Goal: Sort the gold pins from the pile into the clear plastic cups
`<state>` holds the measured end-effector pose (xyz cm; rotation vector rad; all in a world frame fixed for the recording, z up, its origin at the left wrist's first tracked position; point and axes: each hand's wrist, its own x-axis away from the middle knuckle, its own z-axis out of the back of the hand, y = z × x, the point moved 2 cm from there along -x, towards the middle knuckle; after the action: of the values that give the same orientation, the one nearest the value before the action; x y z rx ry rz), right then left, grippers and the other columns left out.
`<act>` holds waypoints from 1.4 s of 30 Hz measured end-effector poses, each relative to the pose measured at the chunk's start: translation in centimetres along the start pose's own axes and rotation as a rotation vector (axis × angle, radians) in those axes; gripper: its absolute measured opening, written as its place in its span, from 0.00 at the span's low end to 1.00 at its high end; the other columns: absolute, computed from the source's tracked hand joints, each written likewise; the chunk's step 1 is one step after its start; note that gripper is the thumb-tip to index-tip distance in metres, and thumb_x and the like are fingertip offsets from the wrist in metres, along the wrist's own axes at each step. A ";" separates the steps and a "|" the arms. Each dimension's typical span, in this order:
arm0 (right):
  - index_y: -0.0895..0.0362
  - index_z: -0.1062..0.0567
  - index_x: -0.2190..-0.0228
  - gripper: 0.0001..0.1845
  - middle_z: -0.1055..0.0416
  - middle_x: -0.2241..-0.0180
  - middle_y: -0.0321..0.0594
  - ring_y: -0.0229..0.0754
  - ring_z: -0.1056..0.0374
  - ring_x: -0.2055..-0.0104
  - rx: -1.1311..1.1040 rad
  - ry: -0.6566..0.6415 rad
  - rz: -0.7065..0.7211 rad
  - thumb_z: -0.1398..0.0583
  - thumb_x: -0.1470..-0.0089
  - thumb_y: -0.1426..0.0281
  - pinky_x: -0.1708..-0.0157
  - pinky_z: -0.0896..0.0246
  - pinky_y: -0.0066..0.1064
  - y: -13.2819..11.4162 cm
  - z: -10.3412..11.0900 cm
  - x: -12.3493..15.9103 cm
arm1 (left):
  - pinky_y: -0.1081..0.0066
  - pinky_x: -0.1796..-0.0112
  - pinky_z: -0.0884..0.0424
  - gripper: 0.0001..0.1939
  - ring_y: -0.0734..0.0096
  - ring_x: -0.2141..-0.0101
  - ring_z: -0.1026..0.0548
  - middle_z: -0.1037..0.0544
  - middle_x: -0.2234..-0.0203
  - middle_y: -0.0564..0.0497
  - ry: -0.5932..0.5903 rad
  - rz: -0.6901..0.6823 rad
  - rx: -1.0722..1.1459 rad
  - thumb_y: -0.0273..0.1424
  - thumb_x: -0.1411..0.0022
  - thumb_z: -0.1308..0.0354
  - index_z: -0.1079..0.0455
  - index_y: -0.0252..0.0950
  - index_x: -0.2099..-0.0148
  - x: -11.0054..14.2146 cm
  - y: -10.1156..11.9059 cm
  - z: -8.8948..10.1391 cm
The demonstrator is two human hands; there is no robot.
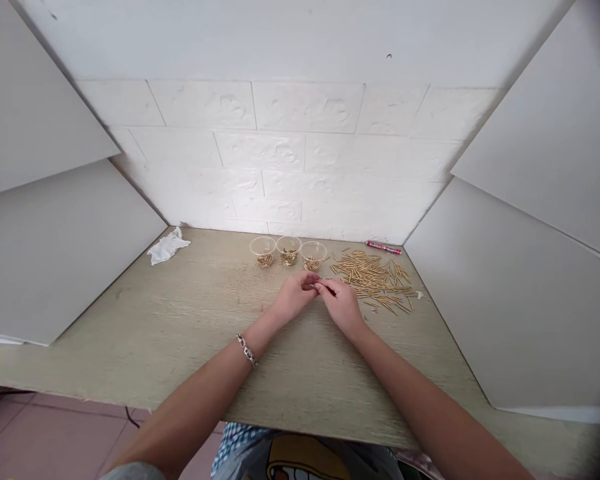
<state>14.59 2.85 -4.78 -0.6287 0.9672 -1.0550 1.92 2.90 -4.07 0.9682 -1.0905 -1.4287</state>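
My left hand (297, 293) and my right hand (341, 303) meet fingertip to fingertip over the table, just in front of the plastic cups. Both are closed in a pinch. Whatever lies between the fingers is too small and too covered to make out. Right behind my hands stand three clear cups: a left cup (263, 248), a middle cup (289, 248) and a right cup (314, 253), each with small gold-coloured metal pieces at the bottom. Beside my right hand spreads a pile of thin gold-coloured metal pins (365, 272).
A red tube or marker (384, 247) lies at the back right, by the wall. A crumpled white tissue (168, 245) is at the back left. White boards (530, 293) stand along both sides of the wooden table (180, 333). Fine brownish specks dot the tabletop left of my hands.
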 end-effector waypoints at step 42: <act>0.63 0.26 0.65 0.12 0.29 0.63 0.54 0.48 0.31 0.64 0.956 -0.609 0.009 0.44 0.52 0.72 0.70 0.42 0.31 -5.0 -0.5 -12.5 | 0.72 0.67 0.38 0.08 0.73 0.71 0.33 0.27 0.73 0.50 -0.131 0.002 -0.093 0.30 0.49 0.45 0.29 0.32 0.67 0.6 0.1 -0.1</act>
<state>9.90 12.41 3.43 -0.1113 -0.1074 -1.0804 1.93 2.26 -3.98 0.8168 -1.1086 -1.5451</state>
